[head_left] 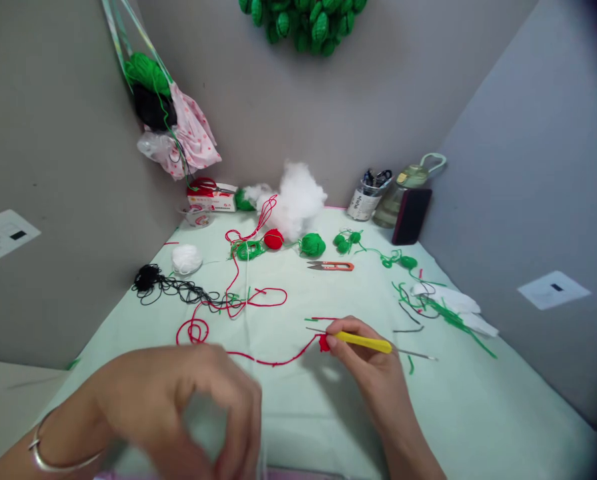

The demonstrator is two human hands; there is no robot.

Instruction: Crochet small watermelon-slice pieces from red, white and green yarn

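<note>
While the right hand's fingers [351, 325] pinch the red piece [324, 343] and yellow-handled hook [365, 343] over the tabletop [458, 400] near five o'clock, red yarn [273, 364] trailing toward nine is best kept snag-free; whether the blurred left hand [173, 393] pinches anything is unclear.

My left hand [168, 393] is motion-blurred, cut off at bottom edge; can't tell if it holds anything. My right hand [371, 357] hides part of the red piece [324, 343]. Green bunch [303, 23] cropped up top. Left wall card [1, 238]: print unreadable.
</note>
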